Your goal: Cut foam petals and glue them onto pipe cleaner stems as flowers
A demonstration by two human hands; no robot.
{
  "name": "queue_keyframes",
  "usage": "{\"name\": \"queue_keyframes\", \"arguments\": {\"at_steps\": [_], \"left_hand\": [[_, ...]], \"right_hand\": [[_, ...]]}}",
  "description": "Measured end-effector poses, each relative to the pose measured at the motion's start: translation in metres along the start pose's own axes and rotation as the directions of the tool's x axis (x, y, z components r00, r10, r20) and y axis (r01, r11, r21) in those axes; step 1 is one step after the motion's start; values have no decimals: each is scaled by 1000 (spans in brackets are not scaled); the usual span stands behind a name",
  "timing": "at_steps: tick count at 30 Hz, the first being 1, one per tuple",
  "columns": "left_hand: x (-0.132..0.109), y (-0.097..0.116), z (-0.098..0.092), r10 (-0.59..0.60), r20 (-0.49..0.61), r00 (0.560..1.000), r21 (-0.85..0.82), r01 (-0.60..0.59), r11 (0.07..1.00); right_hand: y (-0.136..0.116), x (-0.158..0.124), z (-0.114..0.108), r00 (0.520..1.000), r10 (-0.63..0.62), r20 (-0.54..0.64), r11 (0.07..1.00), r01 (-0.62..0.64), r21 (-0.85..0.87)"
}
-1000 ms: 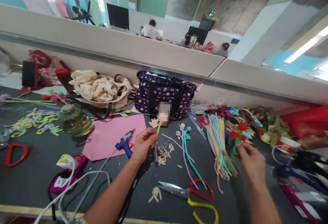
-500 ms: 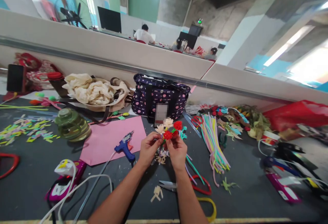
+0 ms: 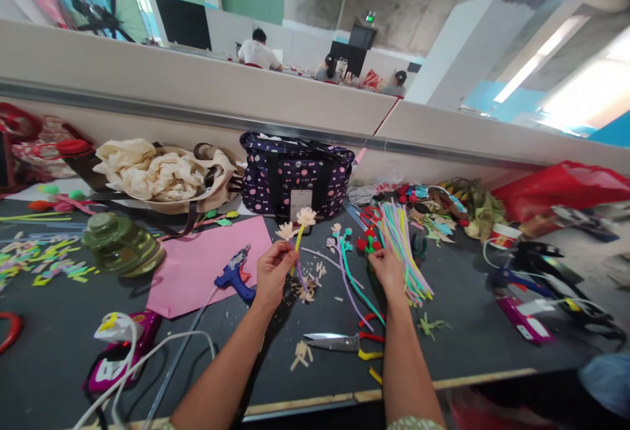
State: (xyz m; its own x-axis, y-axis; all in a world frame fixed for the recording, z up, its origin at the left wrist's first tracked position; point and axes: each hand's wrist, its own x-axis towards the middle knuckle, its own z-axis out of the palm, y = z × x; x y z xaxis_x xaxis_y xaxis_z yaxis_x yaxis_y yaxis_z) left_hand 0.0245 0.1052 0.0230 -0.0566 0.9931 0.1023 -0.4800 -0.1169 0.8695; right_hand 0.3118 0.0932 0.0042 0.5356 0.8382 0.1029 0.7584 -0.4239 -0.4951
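Note:
My left hand point(image 3: 273, 271) pinches the stems of two cream pipe-cleaner flowers point(image 3: 306, 217), one stem yellow and one purple, upright over the dark table. My right hand point(image 3: 388, 271) is closed on red pipe-cleaner flowers point(image 3: 368, 243) with green stems, low beside the bundle of pastel pipe cleaners point(image 3: 401, 239). Between my hands lie flowers on purple and teal stems point(image 3: 348, 272) and a pile of cream scraps point(image 3: 307, 289). Scissors point(image 3: 335, 341) lie in front, their red handle partly hidden by my right forearm.
A blue glue gun point(image 3: 235, 276) rests on pink paper point(image 3: 197, 253), left of my hands. Behind stands a dotted bag point(image 3: 295, 177) with a phone point(image 3: 300, 203) against it. A green bottle point(image 3: 121, 246), white cables point(image 3: 172, 338) and a power strip point(image 3: 123, 344) are further left.
My hands have moved apart. The red flowers have gone right with my right hand, while the cream flowers stay in my left. The camera view has shifted slightly.

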Motion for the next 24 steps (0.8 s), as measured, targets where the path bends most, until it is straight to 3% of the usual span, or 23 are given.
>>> {"name": "queue_keyframes", "arguments": {"at_steps": [4, 10, 16, 24], "left_hand": [[0, 0, 0, 2, 1, 1000, -16, -2, 1000], [-1, 1, 0, -11, -1, 1000, 1, 11, 1000], [-1, 1, 0, -31, 12, 999, -11, 31, 999], [0, 2, 0, -35, 34, 999, -28, 36, 999]], "right_hand": [[-13, -9, 9, 999, -48, 26, 994, 50, -100], [-46, -24, 29, 955, -186, 230, 959, 227, -170], [-50, -23, 42, 962, -110, 250, 941, 182, -286], [-39, -16, 31, 966, -70, 248, 949, 141, -281]]}}
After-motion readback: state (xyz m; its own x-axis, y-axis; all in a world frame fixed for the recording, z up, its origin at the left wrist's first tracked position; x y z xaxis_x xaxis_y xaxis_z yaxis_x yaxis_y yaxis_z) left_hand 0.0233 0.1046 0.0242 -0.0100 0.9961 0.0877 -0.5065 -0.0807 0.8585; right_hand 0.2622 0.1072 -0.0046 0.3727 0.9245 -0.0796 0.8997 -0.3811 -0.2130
